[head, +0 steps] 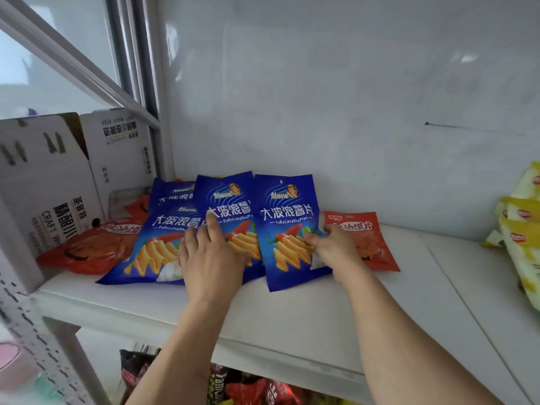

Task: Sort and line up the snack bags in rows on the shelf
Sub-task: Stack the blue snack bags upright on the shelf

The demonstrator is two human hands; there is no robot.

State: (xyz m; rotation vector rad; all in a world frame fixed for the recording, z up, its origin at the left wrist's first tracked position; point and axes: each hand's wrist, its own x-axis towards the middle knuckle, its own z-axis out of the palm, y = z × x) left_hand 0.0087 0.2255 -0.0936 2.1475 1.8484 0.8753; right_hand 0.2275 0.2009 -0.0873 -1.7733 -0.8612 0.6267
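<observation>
Snack bags, blue, lie overlapping on the white shelf [292, 323]: left hand [210, 258] presses straight fingers flat on the middle blue bag [230, 206], while right hand [333, 249] pinches the right blue bag [287, 229] at its 3 o'clock edge. At 3 o'clock of that lies a red bag [368, 241], apparently touching it; more red bags [87, 249] lie at 9 o'clock beside a cardboard box [43, 176].

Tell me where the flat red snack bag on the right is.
The red snack bag lies on the shelf, just right of the rightmost blue chip bag, behind the right hand.

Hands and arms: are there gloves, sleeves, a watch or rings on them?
Neither. The left hand and right hand are bare, with no gloves, rings or watch visible. Both forearms are uncovered down to the picture's bottom edge; no sleeve shows.
</observation>
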